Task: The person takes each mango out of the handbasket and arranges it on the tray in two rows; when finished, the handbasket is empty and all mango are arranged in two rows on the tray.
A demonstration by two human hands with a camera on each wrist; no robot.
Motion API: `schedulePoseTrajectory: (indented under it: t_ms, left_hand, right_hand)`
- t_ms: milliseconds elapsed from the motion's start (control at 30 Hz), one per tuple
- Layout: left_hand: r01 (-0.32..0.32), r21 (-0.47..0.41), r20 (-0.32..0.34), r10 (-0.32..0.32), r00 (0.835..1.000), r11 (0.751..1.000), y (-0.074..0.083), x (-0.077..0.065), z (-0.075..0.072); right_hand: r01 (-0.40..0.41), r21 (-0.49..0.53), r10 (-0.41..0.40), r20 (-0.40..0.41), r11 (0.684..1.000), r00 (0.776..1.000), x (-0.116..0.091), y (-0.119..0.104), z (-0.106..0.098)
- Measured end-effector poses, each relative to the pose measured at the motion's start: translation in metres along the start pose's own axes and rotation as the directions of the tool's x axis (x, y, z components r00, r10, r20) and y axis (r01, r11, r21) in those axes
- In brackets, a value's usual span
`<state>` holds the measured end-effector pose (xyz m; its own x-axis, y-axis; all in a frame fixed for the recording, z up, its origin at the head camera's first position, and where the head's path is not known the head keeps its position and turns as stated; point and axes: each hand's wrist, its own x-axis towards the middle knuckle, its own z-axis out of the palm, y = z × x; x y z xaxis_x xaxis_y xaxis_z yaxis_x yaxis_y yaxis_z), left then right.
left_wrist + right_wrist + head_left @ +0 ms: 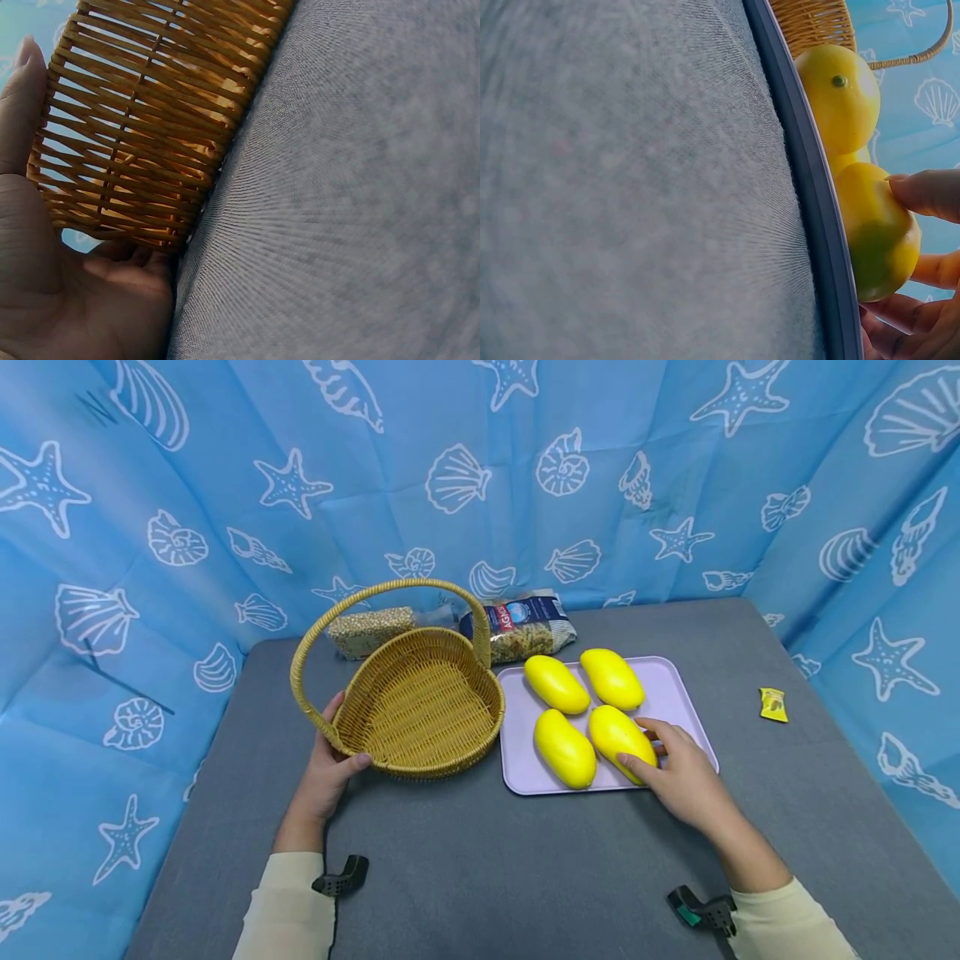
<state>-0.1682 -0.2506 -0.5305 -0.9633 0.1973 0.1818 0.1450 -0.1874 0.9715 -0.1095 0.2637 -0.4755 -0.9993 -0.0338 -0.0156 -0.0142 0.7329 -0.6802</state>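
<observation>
At the left side of a woven wicker basket [431,768], my left hand [327,777] grips the rim below the tall arched handle. In the left wrist view the thumb lies along the outside of the weave [142,112], and the other fingertips are partly hidden behind it. Several yellow mangoes lie on a pale purple tray [678,693]. My right hand [684,777] holds the front right mango [621,739] between thumb and fingers. In the right wrist view this mango [874,229] sits low over the tray, with another mango [840,101] beyond it.
Behind the basket lie a pack of pale grains or beans [371,631] and an AGNESI pasta bag [521,627]. A small yellow wrapped packet [773,705] is on the grey table [480,860] at right. A blue seashell-patterned curtain [450,435] surrounds the table's back and sides.
</observation>
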Motion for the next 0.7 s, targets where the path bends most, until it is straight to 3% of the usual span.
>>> schedulePoseTrajectory:
  t_ms: [500, 700]
  left_hand:
    - [0.009, 0.010, -0.002, -0.009, 1.000, 1.000, 0.0000, 0.0010, -0.0005]
    - [0.041, 0.043, -0.057, -0.039, 0.998, 0.998, 0.0037, -0.0019, -0.0019]
  right_hand:
    - [0.011, 0.001, -0.011, 0.025, 1.000, 1.000, -0.0010, -0.0011, -0.0035]
    - [0.030, -0.019, -0.029, 0.009, 0.999, 1.000, 0.0008, -0.0036, -0.0093]
